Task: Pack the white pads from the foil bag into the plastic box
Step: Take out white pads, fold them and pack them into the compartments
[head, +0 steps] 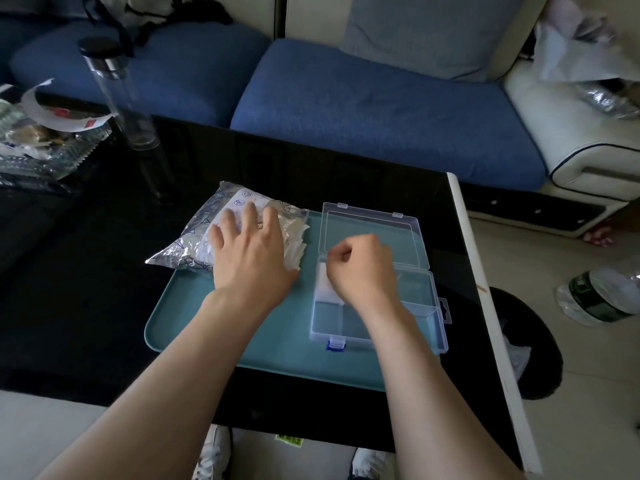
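While the fingers (249,216) of the left hand (252,251) lie straight and spread, pressing flat on the foil bag (194,237), the fingers (341,252) of the right hand (362,268) are curled inward over the far left corner of the plastic box (426,306). Whether they pinch the white pad (327,287) lying in that corner or only hover above it cannot be told, since the knuckles hide the tips.

The bag's long axis runs left to right, and its torn mouth faces right toward the box. More pads (298,249) poke out there, just left of the right hand and touching the left, which is the nearer. The next pad probably calls for a short leftward reach.

The box's lid (374,230) lies open on the far side. Box and bag mouth sit on a teal tray (214,323) on the dark tabletop (86,271). Foil and the left hand hide how many pads remain, and the clear box walls are hard to trace.
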Demonstrator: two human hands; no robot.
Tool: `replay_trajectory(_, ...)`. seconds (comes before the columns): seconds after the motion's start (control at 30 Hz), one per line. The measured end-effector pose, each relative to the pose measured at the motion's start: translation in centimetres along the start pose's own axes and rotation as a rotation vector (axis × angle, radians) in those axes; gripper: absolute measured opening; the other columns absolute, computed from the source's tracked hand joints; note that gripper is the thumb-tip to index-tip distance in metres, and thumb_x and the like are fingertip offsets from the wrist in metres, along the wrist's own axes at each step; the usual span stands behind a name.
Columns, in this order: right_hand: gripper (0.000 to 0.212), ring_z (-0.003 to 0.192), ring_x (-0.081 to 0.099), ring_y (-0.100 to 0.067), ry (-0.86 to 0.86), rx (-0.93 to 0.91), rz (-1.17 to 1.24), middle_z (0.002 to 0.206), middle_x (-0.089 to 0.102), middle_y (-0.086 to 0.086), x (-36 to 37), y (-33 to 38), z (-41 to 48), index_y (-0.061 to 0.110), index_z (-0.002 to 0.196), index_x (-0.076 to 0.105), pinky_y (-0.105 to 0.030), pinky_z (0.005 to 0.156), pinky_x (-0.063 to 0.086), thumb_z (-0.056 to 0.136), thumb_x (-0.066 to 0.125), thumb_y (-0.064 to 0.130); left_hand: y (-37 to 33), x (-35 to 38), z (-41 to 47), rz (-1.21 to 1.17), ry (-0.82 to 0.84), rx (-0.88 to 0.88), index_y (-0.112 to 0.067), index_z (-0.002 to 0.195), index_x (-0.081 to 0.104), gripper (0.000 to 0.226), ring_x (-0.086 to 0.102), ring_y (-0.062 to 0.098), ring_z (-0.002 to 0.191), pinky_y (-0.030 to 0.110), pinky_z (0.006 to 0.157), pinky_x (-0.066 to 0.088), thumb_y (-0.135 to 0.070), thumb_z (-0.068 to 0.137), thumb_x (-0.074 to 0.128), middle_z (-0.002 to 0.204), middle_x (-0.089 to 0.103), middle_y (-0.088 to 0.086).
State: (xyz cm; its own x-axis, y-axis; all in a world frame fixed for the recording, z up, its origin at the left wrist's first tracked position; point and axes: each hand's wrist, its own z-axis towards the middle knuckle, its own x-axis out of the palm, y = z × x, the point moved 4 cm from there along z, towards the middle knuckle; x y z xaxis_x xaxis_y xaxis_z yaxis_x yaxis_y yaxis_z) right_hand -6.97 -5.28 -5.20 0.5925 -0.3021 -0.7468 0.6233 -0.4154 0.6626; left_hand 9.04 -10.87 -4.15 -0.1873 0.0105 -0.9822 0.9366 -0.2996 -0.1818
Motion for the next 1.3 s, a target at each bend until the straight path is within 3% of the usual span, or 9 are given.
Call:
replay_trajectory(0.07, 0.027, 0.101, 0.070, -0.020, 0.003, -0.004, 0.116, 0.090, 0.078, 0.001, 0.4, 0.4, 0.0, 0.017, 0.099, 0.082, -0.023, 0.077, 0.053, 0.090, 0.059, 0.008, 0.5, 0.0, 0.0, -0.025, -0.002, -0.020, -0.015, 0.134, 0.043, 0.073, 0.036, 0.044, 0.138, 0.055, 0.113, 0.034, -0.044, 0.077, 0.079, 0.143, 0.046, 0.011)
replay_trajectory(0.17, 0.033, 0.105, 0.071, -0.014, -0.008, -0.023, 0.213, 0.104, 0.078, 0.001, 0.8, 1.6, 0.0, 0.014, 0.119, 0.078, -0.013, 0.079, 0.048, 0.091, 0.062, 0.007, 0.7, -0.6, 0.1, -0.105, -0.008, -0.046, -0.014, 0.130, 0.045, 0.059, 0.042, 0.044, 0.131, 0.053, 0.108, 0.038, -0.032, 0.079, 0.071, 0.136, 0.050, 0.012)
replay_trajectory(0.47, 0.042, 0.123, 0.062, -0.029, 0.070, -0.094, 0.153, 0.128, 0.070, -0.010, 3.2, 4.9, -0.7, 0.012, 0.136, 0.061, -0.036, 0.097, 0.052, 0.094, 0.064, 0.011, 2.2, -1.7, -0.1, -0.331, -0.052, -0.061, -0.012, 0.128, 0.049, 0.061, 0.051, 0.045, 0.116, 0.055, 0.100, 0.042, -0.034, 0.074, 0.030, 0.125, 0.056, 0.017)
replay_trajectory(0.6, 0.038, 0.111, 0.067, -0.033, 0.102, -0.077, 0.172, 0.117, 0.073, -0.009, 4.3, 5.6, -1.0, 0.013, 0.131, 0.059, -0.043, 0.091, 0.057, 0.093, 0.064, 0.014, 3.1, -2.1, -0.2, -0.385, -0.089, -0.086, -0.010, 0.130, 0.048, 0.063, 0.051, 0.047, 0.112, 0.054, 0.098, 0.042, -0.022, 0.070, 0.031, 0.124, 0.055, 0.020)
replay_trajectory(0.83, 0.034, 0.105, 0.068, -0.027, 0.129, 0.079, 0.196, 0.115, 0.070, -0.009, 4.4, 5.1, -0.5, 0.015, 0.124, 0.063, -0.025, 0.065, 0.048, 0.090, 0.066, 0.013, 3.4, -2.2, -0.3, -0.378, -0.090, -0.063, -0.007, 0.131, 0.047, 0.065, 0.050, 0.047, 0.107, 0.054, 0.096, 0.042, -0.019, 0.069, 0.032, 0.123, 0.053, 0.021)
replay_trajectory(0.97, 0.035, 0.112, 0.067, -0.033, 0.188, 0.122, 0.174, 0.120, 0.069, -0.013, 5.7, 4.6, -0.4, 0.012, 0.130, 0.060, -0.029, 0.071, 0.053, 0.096, 0.062, 0.021, 3.2, -2.2, -0.3, -0.385, -0.082, -0.062, -0.007, 0.131, 0.047, 0.066, 0.050, 0.047, 0.104, 0.051, 0.094, 0.041, -0.018, 0.068, 0.031, 0.121, 0.052, 0.021)
replay_trajectory(1.13, 0.009, 0.086, 0.073, -0.038, 0.224, 0.130, 0.201, 0.090, 0.077, -0.015, 6.6, 4.8, -0.4, 0.016, 0.080, 0.068, -0.044, 0.074, 0.064, 0.085, 0.065, 0.023, 2.9, -2.5, -0.2, -0.432, -0.052, -0.022, -0.018, 0.142, 0.039, 0.063, 0.048, 0.044, 0.111, 0.045, 0.100, 0.035, -0.008, 0.080, 0.048, 0.128, 0.047, 0.019)
replay_trajectory(1.2, 0.015, 0.070, 0.063, -0.033, 0.218, 0.122, 0.169, 0.076, 0.071, -0.010, 6.2, 4.8, -0.4, 0.012, 0.072, 0.066, -0.030, 0.056, 0.051, 0.086, 0.060, 0.014, 2.6, -2.6, -0.3, -0.385, -0.037, 0.046, -0.031, 0.139, 0.034, 0.063, 0.045, 0.043, 0.118, 0.054, 0.101, 0.039, -0.019, 0.078, 0.044, 0.132, 0.042, 0.014)
replay_trajectory(1.3, 0.019, 0.062, 0.052, -0.025, 0.160, 0.075, 0.127, 0.063, 0.061, -0.005, 5.1, 5.2, -0.5, 0.005, 0.073, 0.069, -0.024, 0.047, 0.037, 0.086, 0.056, 0.008, 2.1, -2.2, -0.5, -0.277, 0.065, 0.065, -0.040, 0.131, 0.037, 0.067, 0.035, 0.049, 0.130, 0.068, 0.099, 0.041, 0.002, 0.081, 0.053, 0.144, 0.023, 0.009)
